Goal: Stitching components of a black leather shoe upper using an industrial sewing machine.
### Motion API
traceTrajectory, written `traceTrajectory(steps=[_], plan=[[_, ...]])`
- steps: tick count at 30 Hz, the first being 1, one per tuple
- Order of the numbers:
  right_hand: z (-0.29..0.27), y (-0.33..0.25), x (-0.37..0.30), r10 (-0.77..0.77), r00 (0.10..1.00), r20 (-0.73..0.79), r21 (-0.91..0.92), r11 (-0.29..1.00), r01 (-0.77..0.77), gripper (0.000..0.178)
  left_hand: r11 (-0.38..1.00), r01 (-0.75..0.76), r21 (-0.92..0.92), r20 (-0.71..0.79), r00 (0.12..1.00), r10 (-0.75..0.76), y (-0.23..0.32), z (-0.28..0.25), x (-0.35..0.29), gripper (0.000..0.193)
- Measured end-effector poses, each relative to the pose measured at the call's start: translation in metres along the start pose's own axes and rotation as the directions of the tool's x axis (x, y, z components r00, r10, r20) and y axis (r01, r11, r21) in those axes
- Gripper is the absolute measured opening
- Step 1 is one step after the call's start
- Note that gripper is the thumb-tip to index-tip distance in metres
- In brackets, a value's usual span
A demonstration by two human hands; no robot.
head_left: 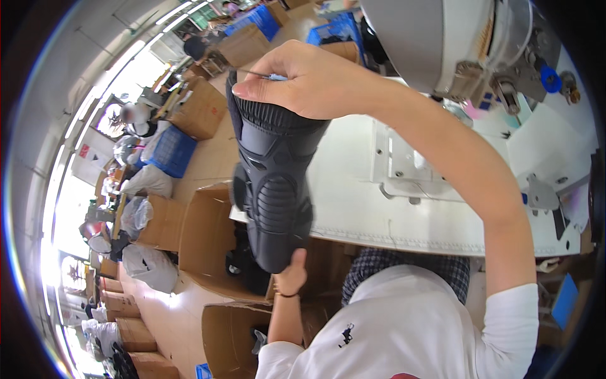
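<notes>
- Pad [279,189]: raised off the table's [344,158] left edge, above an open box [201,252]; long axis near to far, ribbed cuff [271,117] far, rounded end near.
- Right hand [293,79]: pinching the cuff and a thin tool [276,77].
- Left hand [292,276]: clasping the rounded end, thumb visible, fingers hidden.

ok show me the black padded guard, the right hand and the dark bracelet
Black padded guard [278,203], head view, ridged panel
Right hand [300,81], head view, thumb side
Dark bracelet [288,295], head view, its band
</notes>
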State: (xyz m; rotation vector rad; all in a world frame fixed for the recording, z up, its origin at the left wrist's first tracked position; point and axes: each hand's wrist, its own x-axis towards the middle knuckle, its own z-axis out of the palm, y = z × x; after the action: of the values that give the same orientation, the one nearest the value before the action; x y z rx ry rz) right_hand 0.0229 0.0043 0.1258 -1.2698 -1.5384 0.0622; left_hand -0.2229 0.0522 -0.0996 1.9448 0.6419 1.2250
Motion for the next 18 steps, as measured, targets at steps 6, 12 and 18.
traceTrajectory(steps=[6, 12, 18], plan=[[-0.03, -0.046, 0.01, 0.158, 0.886, 0.436, -0.295, 0.955, -0.025, 0.043, 0.882, 0.059, -0.468, -0.037, 0.996, -0.087, -0.011, 0.046, -0.016, 0.059], [-0.026, -0.045, -0.003, 0.149, 0.916, 0.371, -0.162, 0.982, -0.094, 0.029, 0.865, 0.016, -0.501, -0.054, 0.997, -0.05, -0.008, 0.06, -0.022, 0.055], [-0.006, -0.053, -0.009, 0.154, 0.965, 0.211, -0.141, 0.982, -0.126, 0.028, 0.918, -0.009, -0.397, -0.131, 0.99, -0.047, -0.003, 0.069, -0.027, 0.053]])
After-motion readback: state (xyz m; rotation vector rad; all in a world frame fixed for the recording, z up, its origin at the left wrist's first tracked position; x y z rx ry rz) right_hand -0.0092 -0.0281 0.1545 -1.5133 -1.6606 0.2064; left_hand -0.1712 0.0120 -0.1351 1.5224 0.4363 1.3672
